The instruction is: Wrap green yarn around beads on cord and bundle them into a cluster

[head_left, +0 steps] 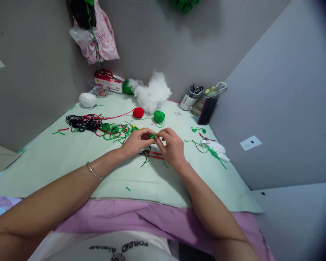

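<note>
My left hand (137, 141) and my right hand (171, 146) meet over the middle of the pale green mat (70, 159). Between their fingertips sits a small green crocheted piece (152, 136), pinched from both sides. The left wrist wears a thin silver bracelet (93, 171). Just below the hands lie red-handled scissors (155, 156) with black thread ends beside them. A green yarn ball (159, 116) and a red crocheted ball (138, 112) rest a little beyond the hands.
A tangle of black, red and green yarn (95, 125) spreads at the left. White stuffing (153, 92), a white ball (88, 99) and a red-white box (108, 81) stand by the wall. A tool cup (188, 99), bottle (203, 101) and phone (207, 110) sit at right. Yarn scraps (209, 146) lie nearby.
</note>
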Demonstrator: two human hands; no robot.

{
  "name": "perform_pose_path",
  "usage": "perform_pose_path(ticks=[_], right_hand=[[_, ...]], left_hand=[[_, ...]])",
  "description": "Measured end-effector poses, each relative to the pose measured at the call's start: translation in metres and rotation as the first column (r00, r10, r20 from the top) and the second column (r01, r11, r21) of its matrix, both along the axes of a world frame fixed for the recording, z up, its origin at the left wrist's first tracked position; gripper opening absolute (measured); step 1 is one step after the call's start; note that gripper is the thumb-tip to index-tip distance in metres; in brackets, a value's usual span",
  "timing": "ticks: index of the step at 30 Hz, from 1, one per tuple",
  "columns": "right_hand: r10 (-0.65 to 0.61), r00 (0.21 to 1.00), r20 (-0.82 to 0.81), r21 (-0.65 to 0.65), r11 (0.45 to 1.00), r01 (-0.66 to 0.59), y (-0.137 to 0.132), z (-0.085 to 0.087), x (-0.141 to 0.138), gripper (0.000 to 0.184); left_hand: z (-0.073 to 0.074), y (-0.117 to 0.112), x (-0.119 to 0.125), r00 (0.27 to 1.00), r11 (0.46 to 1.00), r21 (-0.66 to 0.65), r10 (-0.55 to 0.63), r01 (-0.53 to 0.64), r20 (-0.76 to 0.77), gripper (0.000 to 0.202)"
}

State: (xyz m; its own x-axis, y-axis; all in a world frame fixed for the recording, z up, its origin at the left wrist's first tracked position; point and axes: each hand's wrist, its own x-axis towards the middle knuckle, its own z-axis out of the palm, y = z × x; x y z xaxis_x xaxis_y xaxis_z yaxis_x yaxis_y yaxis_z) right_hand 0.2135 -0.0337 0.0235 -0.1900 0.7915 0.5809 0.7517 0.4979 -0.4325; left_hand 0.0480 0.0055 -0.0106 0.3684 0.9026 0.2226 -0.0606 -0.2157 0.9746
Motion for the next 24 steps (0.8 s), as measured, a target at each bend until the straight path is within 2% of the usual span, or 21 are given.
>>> perform_pose_path(ticks=[2, 3, 5, 7, 8, 9, 10, 13, 16, 19, 21, 24], right_hand=[[0.033, 0.98, -0.197, 0.051, 0.998, -0.023, -0.002, 0.008, 0.0, 0.012], [0.045, 0.948, -0.314, 0.036, 0.999, -0.036, -0.003, 0.012, 0.0, 0.012], [0.056, 0.846, -0.531, -0.108, 0.985, -0.132, -0.004, 0.02, 0.003, 0.014], [0.042, 0.739, -0.673, -0.303, 0.895, -0.327, -0.002, 0.027, 0.009, 0.019], [0.03, 0.696, -0.717, -0.36, 0.839, -0.407, 0.0, 0.03, 0.013, 0.021], [0.021, 0.659, -0.752, -0.373, 0.81, -0.452, 0.002, 0.033, 0.018, 0.022], [0.021, 0.624, -0.781, -0.347, 0.817, -0.461, 0.004, 0.036, 0.024, 0.023], [0.057, 0.551, -0.833, -0.161, 0.927, -0.339, 0.009, 0.044, 0.043, 0.026], [0.068, 0.598, -0.798, -0.112, 0.959, -0.259, 0.011, 0.046, 0.053, 0.027], [0.07, 0.718, -0.693, -0.14, 0.963, -0.23, 0.009, 0.04, 0.048, 0.024], [0.093, 0.823, -0.56, -0.143, 0.968, -0.207, 0.007, 0.034, 0.04, 0.018], [0.116, 0.96, -0.254, -0.058, 0.989, -0.135, 0.003, 0.025, 0.029, 0.012]], left_hand=[[0.0, 0.0, 0.0, 0.999, 0.999, 0.033, 0.008, -0.007, -0.048, 0.021], [0.0, 0.0, 0.0, 0.997, 0.999, 0.042, 0.019, -0.016, -0.076, 0.022], [0.0, 0.002, -0.001, 0.993, 0.999, 0.034, 0.024, -0.02, -0.119, 0.025], [-0.001, 0.004, -0.003, 0.988, 1.0, 0.018, 0.014, -0.012, -0.154, 0.027], [-0.001, 0.005, -0.005, 0.985, 0.999, 0.03, 0.022, -0.017, -0.174, 0.027], [-0.002, 0.007, -0.006, 0.98, 0.998, 0.053, 0.04, -0.03, -0.194, 0.026], [-0.003, 0.008, -0.007, 0.976, 0.996, 0.077, 0.06, -0.045, -0.211, 0.025], [-0.003, 0.012, -0.01, 0.978, 0.996, 0.077, 0.067, -0.052, -0.198, 0.023], [0.0, 0.012, -0.011, 0.993, 0.999, -0.001, 0.033, -0.033, -0.116, 0.026], [0.003, 0.01, -0.01, 0.999, 0.998, -0.066, 0.024, -0.025, -0.022, 0.032], [0.005, 0.01, -0.01, 1.0, 0.995, -0.095, 0.0, 0.003, 0.029, 0.033], [0.006, 0.01, -0.009, 0.996, 0.993, -0.111, -0.028, 0.037, 0.086, 0.035]])
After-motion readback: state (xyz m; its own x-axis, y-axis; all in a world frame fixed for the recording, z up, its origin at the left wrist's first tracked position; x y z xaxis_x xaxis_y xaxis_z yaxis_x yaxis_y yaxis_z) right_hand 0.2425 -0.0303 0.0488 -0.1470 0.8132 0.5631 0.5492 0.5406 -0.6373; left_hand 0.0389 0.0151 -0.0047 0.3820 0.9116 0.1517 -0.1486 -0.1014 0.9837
